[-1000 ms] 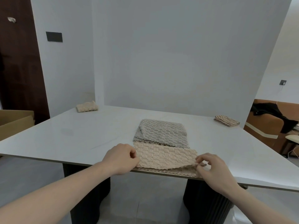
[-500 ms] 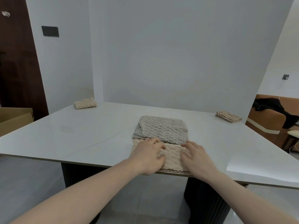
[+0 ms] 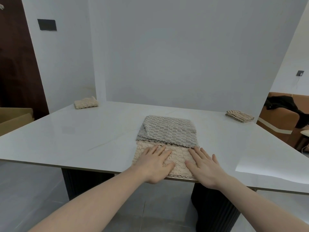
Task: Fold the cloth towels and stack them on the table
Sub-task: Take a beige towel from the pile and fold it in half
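Landmark: the grey towel (image 3: 168,131), folded, lying mid-desk; all places below are given relative to it.
Desk: the white desk (image 3: 83,136) carries everything; its near edge runs just below my wrists.
Beige towel: the beige towel (image 3: 178,158) lies just on my side of the grey towel, its far edge tucked slightly under the grey towel's scalloped hem, its near edge at the desk's lip.
Left hand: my left hand (image 3: 156,163) lies palm-down on the left half of the beige towel, fingers (image 3: 158,149) spread flat, gripping nothing.
Right hand: my right hand (image 3: 204,164) lies palm-down on the right half, partly on bare desk, fingers (image 3: 203,152) extended and splayed, holding nothing.
Step in hand: pressing and smoothing a fold in the beige towel; judged from the flat palms and the doubled near edge.
Other towels: a folded beige one (image 3: 86,102) sits far left-back of the grey towel; a striped folded pile (image 3: 239,116) sits far right-back.
Progress: partway, in my judgement; the two central towels are not yet stacked.
Next move calls for: pinching one short end of the beige towel, folding it across, matching edges, then lifting it onto a stack.
Caution: the near edge sits at the desk's lip and could slide off.
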Action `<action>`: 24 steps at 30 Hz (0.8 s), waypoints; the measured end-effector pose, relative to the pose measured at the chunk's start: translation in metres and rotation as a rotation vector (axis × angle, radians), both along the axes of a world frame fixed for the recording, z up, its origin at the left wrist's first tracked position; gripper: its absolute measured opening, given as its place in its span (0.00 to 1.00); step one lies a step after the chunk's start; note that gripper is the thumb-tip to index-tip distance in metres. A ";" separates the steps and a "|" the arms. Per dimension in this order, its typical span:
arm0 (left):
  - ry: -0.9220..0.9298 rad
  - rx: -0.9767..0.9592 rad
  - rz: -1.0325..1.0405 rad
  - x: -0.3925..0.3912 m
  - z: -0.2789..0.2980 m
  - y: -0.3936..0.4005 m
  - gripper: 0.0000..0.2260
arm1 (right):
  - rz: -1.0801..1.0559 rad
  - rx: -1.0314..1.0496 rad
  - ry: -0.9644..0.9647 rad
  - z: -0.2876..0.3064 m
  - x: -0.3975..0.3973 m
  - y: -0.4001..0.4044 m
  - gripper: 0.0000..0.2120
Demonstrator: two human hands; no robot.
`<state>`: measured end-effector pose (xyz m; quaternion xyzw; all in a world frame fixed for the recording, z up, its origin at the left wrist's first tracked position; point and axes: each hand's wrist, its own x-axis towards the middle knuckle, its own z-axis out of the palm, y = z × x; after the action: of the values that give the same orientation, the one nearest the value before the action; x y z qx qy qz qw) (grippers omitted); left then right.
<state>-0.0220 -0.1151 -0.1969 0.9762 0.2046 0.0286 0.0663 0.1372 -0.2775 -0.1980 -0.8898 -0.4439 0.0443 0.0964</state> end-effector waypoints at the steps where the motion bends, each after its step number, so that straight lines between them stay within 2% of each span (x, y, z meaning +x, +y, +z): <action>1: 0.004 -0.004 0.006 -0.001 0.000 0.002 0.32 | 0.003 -0.003 0.000 0.000 0.001 0.000 0.34; 12: 0.020 -0.092 0.126 -0.048 -0.005 0.043 0.35 | 0.001 0.017 0.000 -0.002 -0.001 -0.003 0.33; 15: -0.033 -0.110 0.149 -0.047 0.002 0.047 0.32 | -0.007 0.039 0.008 -0.001 -0.004 -0.004 0.33; 19: -0.211 -0.150 0.265 -0.032 0.009 0.058 0.27 | -0.081 0.146 0.065 0.000 -0.006 -0.008 0.34; 22: -0.276 -0.185 0.291 -0.031 0.001 0.064 0.28 | -0.206 0.330 0.200 0.010 -0.009 -0.009 0.31; 24: -0.269 -0.192 0.281 -0.032 -0.002 0.066 0.30 | -0.255 0.372 0.252 0.018 -0.012 -0.009 0.27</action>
<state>-0.0537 -0.0495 -0.1988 0.9146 0.3296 0.1481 0.1812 0.1250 -0.2865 -0.1796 -0.8930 -0.3133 0.0598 0.3175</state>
